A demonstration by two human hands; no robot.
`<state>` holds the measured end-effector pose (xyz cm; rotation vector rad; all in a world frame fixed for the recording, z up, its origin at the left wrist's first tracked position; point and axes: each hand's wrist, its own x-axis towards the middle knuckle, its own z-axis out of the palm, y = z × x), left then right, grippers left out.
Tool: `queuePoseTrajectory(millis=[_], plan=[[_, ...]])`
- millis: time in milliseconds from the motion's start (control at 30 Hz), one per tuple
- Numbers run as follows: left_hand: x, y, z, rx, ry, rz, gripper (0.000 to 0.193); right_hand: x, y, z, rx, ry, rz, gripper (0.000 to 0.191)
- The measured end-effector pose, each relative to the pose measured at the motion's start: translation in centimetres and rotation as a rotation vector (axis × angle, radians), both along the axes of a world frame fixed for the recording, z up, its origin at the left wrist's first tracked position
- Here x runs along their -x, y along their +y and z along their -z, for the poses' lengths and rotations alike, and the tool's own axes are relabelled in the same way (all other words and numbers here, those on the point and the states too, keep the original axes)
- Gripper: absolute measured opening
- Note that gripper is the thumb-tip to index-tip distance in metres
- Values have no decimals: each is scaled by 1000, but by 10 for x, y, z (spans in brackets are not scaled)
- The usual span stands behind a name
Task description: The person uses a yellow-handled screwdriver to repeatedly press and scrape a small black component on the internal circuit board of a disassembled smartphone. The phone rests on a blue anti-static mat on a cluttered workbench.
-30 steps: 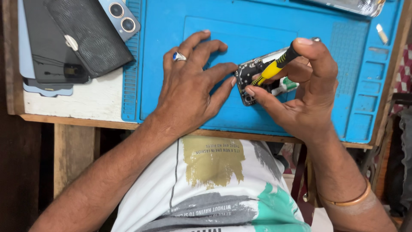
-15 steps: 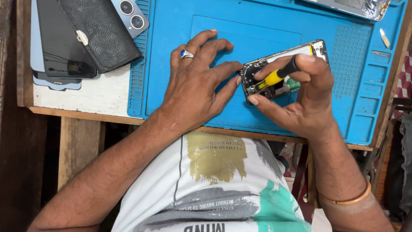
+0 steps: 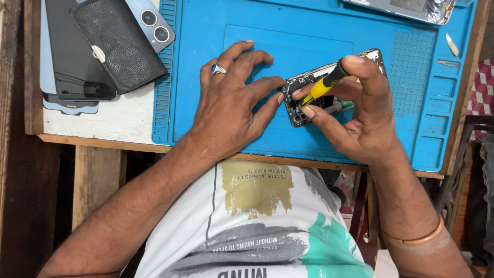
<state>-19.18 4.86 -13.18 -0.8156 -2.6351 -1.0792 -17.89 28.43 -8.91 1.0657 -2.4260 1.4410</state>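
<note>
— What is on the bench [image 3: 118, 121]?

— A blue work mat [image 3: 206, 46] covers most of it. Near the middle of the mat, toward its right half, lies an opened phone [image 3: 329, 87] with its inner parts showing.

— Where are the person's hands?

— The left hand [image 3: 231, 103] lies flat on the mat, fingers spread, its fingertips touching the left end of the opened phone. It wears a ring with a blue stone [image 3: 217, 68]. Its grip is apart, pressing down and closed on nothing.

— And the other?

— The right hand [image 3: 360, 113] is over the phone. Its grip is clamped on a screwdriver [image 3: 323, 85] with a yellow and black handle, pinched between thumb and fingers, forefinger on the top end. The tip points down into the lower left part of the phone. A thin bangle [image 3: 411, 238] sits on that wrist.

— Anything else nearby?

— At the bench's far left corner, off the mat, lies a stack of phones [image 3: 72, 62], with a black textured case [image 3: 116, 44] on top. A light blue phone back with two camera lenses [image 3: 154, 25] overlaps the mat's left edge. At the mat's far right corner a silver phone part [image 3: 406, 7] shows partly, and a small pale pick [image 3: 452, 45] lies just below it.
</note>
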Motion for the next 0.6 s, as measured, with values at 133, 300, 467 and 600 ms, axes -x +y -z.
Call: queuePoseTrajectory(millis=[133,300,467,600], plan=[[0,1,1,-9,3,-9,20,1,-1,1,-3,8,9,86],[0,1,0,6,1,-6,20,1,-6,4,-41,155,184,89],[-2,1,-5,-3,-9,-7,19,-1,0,1,-44,80,78,82],[-2,1,-6,-3,-4,-9,19,1,3,0,-48,23,45,85]])
